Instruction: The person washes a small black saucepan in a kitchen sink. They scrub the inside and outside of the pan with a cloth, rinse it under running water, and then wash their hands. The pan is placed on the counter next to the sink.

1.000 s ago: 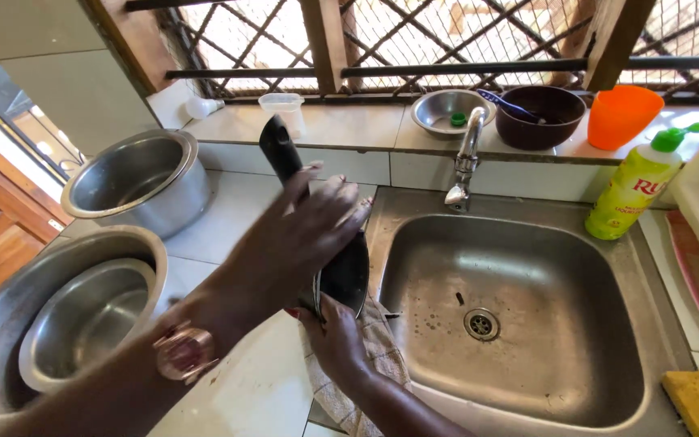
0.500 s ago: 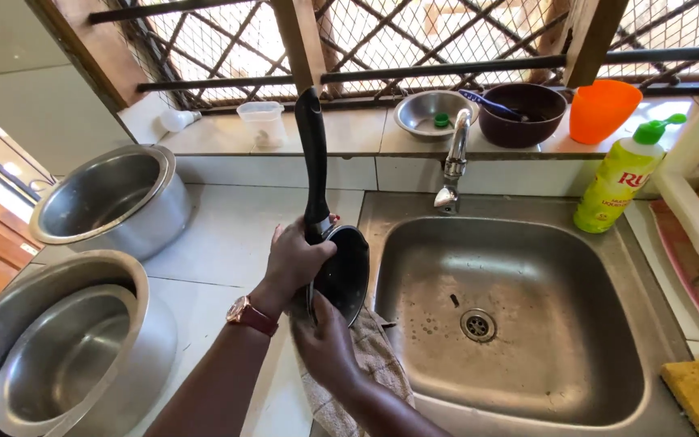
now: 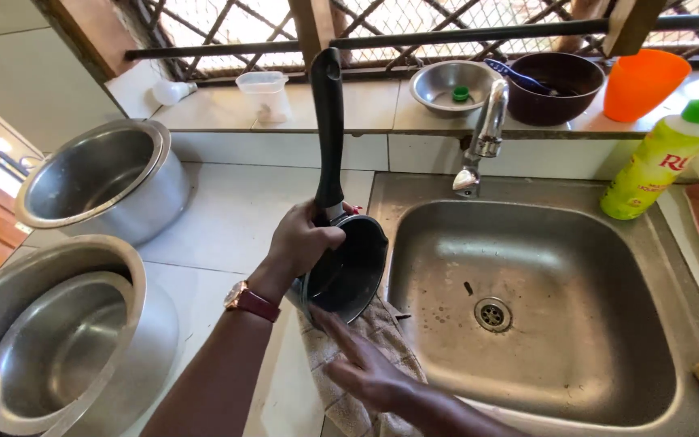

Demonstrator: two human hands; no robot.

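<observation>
Here, one saucepan point(image 3: 349, 267) gripped by left hand point(image 3: 301, 243), right hand point(image 3: 366, 368) flat on one cloth point(image 3: 366, 348).

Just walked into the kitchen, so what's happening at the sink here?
A person holds a small black saucepan upright by its handle base with the left hand, beside the empty steel sink. The right hand presses a checked cloth under the pan. Steel pots sit on the counter.

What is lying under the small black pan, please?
A grey cloth lies under the black pan, with the right hand pressing on it. The left hand grips the pan. The counter below the cloth is covered.
</observation>
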